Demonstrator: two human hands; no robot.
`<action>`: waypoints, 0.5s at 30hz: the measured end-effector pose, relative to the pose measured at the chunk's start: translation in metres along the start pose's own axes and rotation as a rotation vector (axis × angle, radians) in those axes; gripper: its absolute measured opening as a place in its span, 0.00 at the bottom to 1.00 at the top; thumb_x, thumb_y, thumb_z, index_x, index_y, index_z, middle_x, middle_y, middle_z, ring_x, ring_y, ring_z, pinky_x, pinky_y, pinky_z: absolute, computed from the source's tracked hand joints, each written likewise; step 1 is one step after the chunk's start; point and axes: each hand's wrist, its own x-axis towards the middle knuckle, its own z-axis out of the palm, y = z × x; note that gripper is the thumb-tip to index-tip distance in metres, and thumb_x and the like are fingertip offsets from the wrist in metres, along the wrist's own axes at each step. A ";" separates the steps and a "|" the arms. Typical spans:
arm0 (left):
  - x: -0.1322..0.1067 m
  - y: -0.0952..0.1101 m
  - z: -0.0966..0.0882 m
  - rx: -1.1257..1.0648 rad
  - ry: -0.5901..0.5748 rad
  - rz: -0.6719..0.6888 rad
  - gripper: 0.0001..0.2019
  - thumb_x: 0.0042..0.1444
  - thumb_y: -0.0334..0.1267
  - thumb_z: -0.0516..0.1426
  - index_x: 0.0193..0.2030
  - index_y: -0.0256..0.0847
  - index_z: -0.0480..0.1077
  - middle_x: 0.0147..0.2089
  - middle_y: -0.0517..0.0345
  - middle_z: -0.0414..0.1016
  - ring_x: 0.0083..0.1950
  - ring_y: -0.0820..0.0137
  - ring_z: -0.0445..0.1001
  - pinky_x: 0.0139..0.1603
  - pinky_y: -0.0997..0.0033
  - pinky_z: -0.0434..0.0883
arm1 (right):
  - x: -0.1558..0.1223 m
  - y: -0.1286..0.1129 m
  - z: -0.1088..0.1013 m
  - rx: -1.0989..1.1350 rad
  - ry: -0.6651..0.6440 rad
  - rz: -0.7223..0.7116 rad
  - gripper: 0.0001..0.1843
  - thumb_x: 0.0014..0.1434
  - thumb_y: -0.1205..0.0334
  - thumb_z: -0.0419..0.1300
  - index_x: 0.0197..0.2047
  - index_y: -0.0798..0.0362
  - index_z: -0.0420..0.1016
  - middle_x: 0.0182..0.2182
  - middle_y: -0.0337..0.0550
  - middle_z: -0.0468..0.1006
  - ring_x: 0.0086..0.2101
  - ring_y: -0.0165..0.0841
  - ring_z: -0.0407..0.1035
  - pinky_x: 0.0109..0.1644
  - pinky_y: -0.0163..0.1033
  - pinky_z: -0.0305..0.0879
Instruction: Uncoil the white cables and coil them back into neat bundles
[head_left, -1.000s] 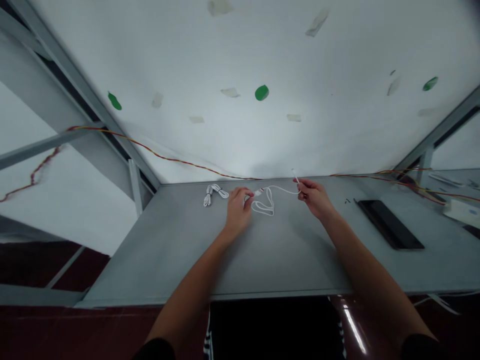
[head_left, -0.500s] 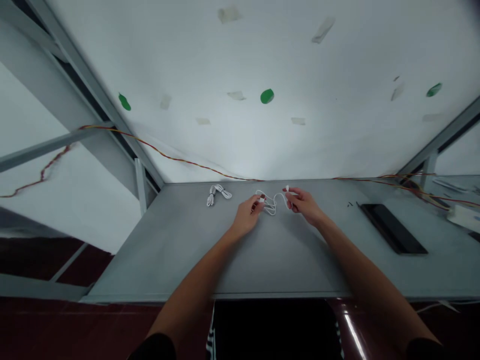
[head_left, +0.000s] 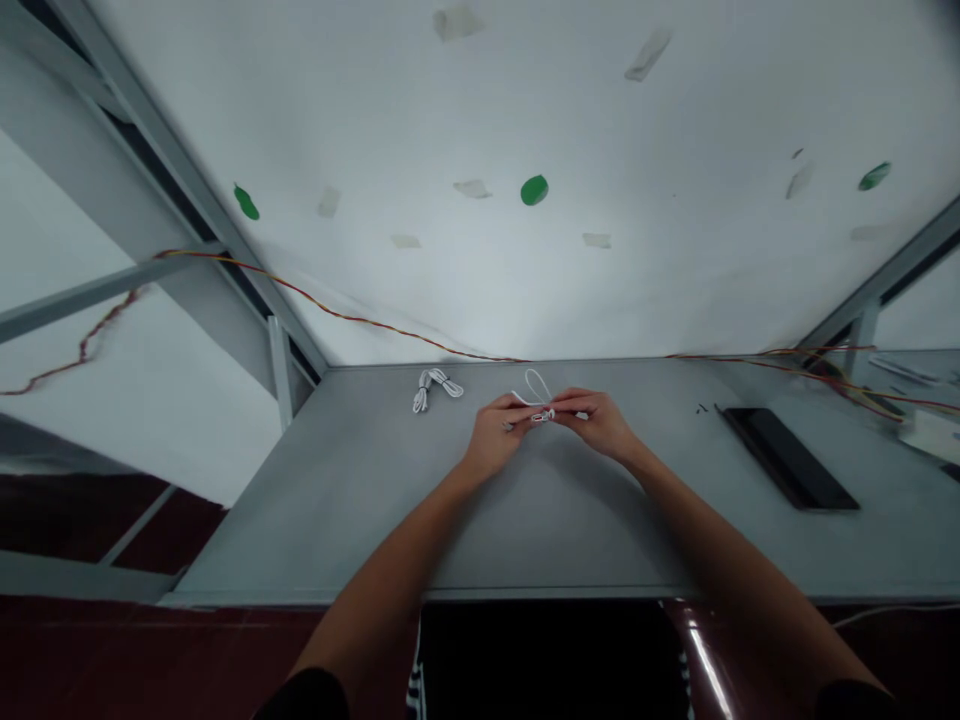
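Observation:
My left hand and my right hand meet over the far middle of the grey table. Both pinch the ends of a thin white cable, whose loop rises behind the fingertips. The two ends sit close together between my thumbs and fingers. A second white cable, coiled into a bundle, lies on the table to the left of my left hand, untouched.
A black flat tray lies on the table at the right. Red and yellow twisted wires run along the back edge under the white wall. Grey metal frame posts stand at both sides. More items lie at the far right.
My hands have come together from about a hand's width apart. The white cable, which lay spread on the table, is now gathered into a small loop between them.

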 end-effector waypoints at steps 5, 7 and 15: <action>0.007 0.008 -0.004 -0.188 0.038 -0.143 0.14 0.62 0.48 0.63 0.44 0.40 0.84 0.39 0.52 0.82 0.36 0.69 0.77 0.39 0.69 0.74 | 0.003 -0.005 -0.002 0.018 0.073 0.048 0.23 0.57 0.36 0.66 0.37 0.49 0.86 0.31 0.44 0.82 0.30 0.34 0.71 0.35 0.39 0.67; 0.012 0.013 -0.020 -0.286 0.070 -0.273 0.20 0.61 0.52 0.63 0.48 0.38 0.82 0.32 0.55 0.78 0.28 0.72 0.71 0.31 0.72 0.69 | 0.004 -0.008 -0.013 0.083 0.150 0.136 0.28 0.55 0.32 0.66 0.39 0.51 0.85 0.26 0.42 0.79 0.25 0.31 0.66 0.30 0.38 0.64; -0.045 -0.003 -0.169 0.084 0.220 -0.631 0.28 0.48 0.60 0.64 0.45 0.36 0.81 0.29 0.60 0.72 0.25 0.74 0.62 0.25 0.74 0.59 | -0.060 0.018 -0.136 -0.262 0.270 0.492 0.32 0.50 0.27 0.66 0.28 0.51 0.78 0.21 0.44 0.74 0.20 0.30 0.62 0.24 0.39 0.57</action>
